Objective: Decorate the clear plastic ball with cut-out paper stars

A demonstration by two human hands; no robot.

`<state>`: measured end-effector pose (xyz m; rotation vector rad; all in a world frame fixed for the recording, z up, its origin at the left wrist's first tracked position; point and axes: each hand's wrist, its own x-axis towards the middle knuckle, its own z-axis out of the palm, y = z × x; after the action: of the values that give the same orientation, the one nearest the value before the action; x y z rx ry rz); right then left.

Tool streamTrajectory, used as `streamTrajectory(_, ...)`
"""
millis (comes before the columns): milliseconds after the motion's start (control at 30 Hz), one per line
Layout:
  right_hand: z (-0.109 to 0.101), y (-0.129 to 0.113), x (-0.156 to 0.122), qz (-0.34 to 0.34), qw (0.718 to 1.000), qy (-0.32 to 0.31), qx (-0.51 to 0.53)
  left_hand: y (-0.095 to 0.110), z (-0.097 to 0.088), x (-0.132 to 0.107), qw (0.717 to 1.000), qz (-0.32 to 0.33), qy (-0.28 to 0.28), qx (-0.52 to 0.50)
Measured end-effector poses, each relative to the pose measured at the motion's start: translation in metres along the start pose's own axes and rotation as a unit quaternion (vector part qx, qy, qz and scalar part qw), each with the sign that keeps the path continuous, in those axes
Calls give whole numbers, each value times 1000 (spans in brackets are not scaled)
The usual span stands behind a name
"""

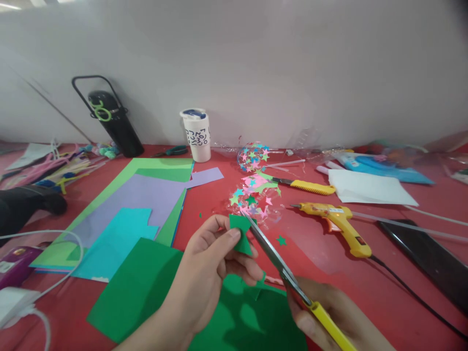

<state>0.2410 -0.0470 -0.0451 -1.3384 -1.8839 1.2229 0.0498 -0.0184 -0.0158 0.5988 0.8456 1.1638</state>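
Over the middle of the surface [219, 197], well short of its far edge, the left hand [210, 268] pinches the small green paper piece [244, 243] while the right hand [329, 297] grips scissors [270, 251], so fingertips should keep clear of the blades.

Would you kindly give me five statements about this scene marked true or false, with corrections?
1. The left hand holds a small green paper piece. True.
2. The right hand holds a yellow plastic glue gun. False: it lies on the red table.
3. The right hand holds yellow-handled metal scissors. True.
4. The white lidded cup stands left of the black bottle in the picture. False: the cup stands right of it.
5. A small loose paper star, right of the scissors in the picture, is green. True.
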Motion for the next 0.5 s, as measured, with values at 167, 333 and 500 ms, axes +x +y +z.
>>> streamTrajectory(167,3,3,3,-7,1000,-17,17,1,-3,1,998,-28,-4,-51)
streamTrajectory(333,6,9,4,5,999,-44,31,1,-3,0,999,-15,-26,-22)
streamTrajectory(500,6,7,4,27,997,-64,34,5,-4,1,1000,14,-2,-1)
